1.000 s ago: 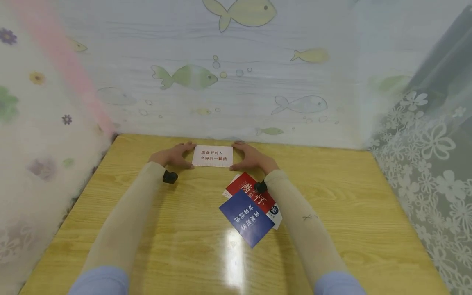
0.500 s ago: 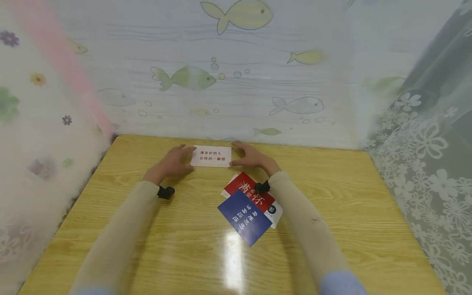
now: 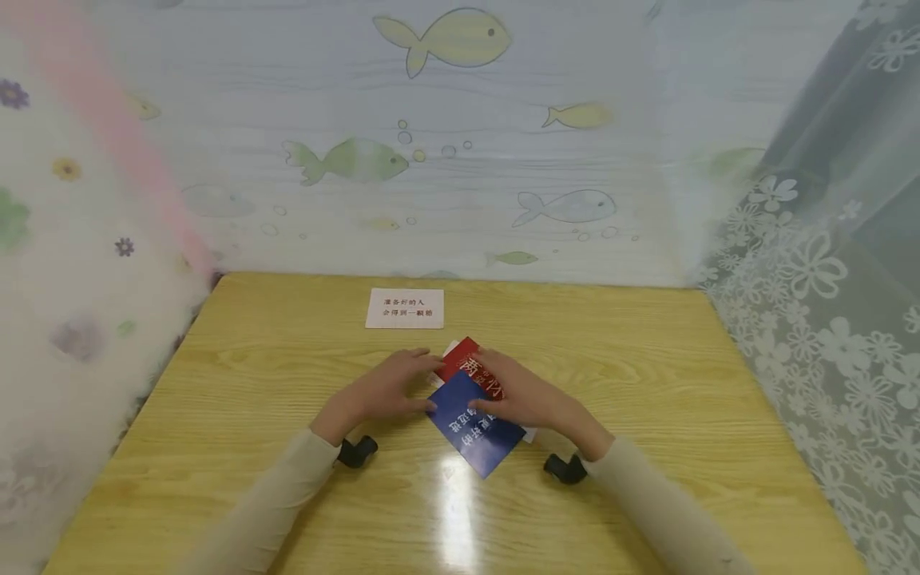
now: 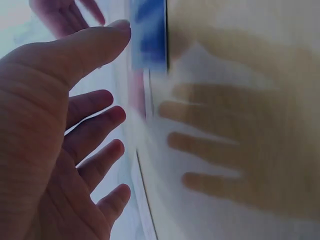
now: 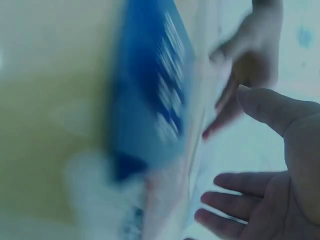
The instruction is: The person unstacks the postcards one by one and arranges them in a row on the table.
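Ideally, if the blue card point(image 3: 474, 449) is to be lifted, as seems likely, both hands come in level, pinch only its opposite edges and raise it flat, so the red card point(image 3: 458, 361) beneath does not drag along. It lies askew atop that red card, near the middle of the counter point(image 3: 216, 415), a mostly hidden white card point(image 3: 530, 435) poking out below. The left hand point(image 3: 388, 389) is beside the pile, the right hand point(image 3: 528, 397) over its right part; the fingers of both are loosely extended, grasping nothing, though whether any touch cannot be told. Half a second ago both hands framed the pale lettered card point(image 3: 405, 310) near the far edge; now it lies there alone.
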`<action>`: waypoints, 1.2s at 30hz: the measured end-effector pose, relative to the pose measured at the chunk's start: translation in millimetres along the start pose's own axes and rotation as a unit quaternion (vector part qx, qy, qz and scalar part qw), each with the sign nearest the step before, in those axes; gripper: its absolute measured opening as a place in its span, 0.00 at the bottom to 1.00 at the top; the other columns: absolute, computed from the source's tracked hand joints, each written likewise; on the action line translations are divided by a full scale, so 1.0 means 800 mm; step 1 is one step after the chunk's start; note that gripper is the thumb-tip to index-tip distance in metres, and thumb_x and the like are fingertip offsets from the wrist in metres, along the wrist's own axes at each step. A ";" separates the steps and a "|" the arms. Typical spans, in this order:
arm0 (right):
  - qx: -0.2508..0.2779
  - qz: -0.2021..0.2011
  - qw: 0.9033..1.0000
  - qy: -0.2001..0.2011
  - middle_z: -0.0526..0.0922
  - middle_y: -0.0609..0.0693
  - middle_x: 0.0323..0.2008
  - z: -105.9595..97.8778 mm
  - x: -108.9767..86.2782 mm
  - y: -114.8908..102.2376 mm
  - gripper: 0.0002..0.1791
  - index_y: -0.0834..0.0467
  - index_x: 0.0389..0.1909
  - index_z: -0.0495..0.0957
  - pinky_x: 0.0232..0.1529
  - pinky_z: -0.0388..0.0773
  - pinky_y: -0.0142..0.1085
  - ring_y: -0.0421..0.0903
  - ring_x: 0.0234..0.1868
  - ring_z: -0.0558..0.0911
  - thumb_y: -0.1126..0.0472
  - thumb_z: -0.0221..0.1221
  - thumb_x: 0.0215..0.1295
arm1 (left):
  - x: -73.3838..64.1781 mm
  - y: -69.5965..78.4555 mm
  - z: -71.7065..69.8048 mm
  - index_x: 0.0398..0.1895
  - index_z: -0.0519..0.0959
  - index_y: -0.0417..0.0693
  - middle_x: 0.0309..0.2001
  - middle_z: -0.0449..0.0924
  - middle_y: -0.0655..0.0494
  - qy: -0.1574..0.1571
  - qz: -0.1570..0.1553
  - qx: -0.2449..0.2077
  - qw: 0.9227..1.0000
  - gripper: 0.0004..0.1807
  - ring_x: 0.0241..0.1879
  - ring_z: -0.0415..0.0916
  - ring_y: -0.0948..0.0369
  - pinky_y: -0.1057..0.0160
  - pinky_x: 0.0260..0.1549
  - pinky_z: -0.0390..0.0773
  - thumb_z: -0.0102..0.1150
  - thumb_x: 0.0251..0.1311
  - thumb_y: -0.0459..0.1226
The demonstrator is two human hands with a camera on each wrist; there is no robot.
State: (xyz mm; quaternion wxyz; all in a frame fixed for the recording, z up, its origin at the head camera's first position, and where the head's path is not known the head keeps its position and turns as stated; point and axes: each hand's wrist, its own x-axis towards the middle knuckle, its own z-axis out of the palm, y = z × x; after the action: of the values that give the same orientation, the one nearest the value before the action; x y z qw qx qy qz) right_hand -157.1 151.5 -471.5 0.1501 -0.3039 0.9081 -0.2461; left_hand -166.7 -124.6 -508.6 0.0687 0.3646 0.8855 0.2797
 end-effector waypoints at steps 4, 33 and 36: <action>-0.001 0.014 1.000 0.006 0.62 0.61 0.76 0.021 -0.050 -0.007 0.46 0.65 0.77 0.59 0.76 0.60 0.55 0.60 0.78 0.59 0.46 0.66 0.66 | -0.002 0.024 0.018 0.73 0.70 0.46 0.72 0.70 0.51 -0.019 -0.008 -0.021 1.000 0.39 0.75 0.59 0.46 0.44 0.73 0.63 0.72 0.59 0.45; -0.086 0.027 0.994 -0.069 0.49 0.58 0.81 0.057 -0.128 -0.030 0.48 0.54 0.80 0.58 0.76 0.44 0.68 0.59 0.82 0.43 0.37 0.63 0.65 | -0.048 0.035 0.036 0.79 0.63 0.57 0.83 0.44 0.54 -0.050 -0.024 0.015 0.998 0.60 0.82 0.35 0.44 0.41 0.79 0.41 0.79 0.39 0.62; -0.090 0.021 0.994 -0.066 0.48 0.57 0.82 0.057 -0.128 -0.030 0.48 0.52 0.80 0.57 0.77 0.43 0.67 0.59 0.82 0.42 0.37 0.63 0.65 | -0.049 0.035 0.034 0.77 0.66 0.58 0.83 0.44 0.53 -0.043 -0.031 0.017 0.998 0.60 0.82 0.34 0.44 0.41 0.79 0.39 0.79 0.36 0.64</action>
State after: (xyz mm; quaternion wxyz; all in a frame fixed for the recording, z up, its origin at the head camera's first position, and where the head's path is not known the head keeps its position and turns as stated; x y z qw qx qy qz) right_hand -47.1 182.5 -484.2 0.1869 -0.3123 0.9209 -0.1396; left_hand -112.6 -122.9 -519.3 0.1088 0.3496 0.8973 0.2467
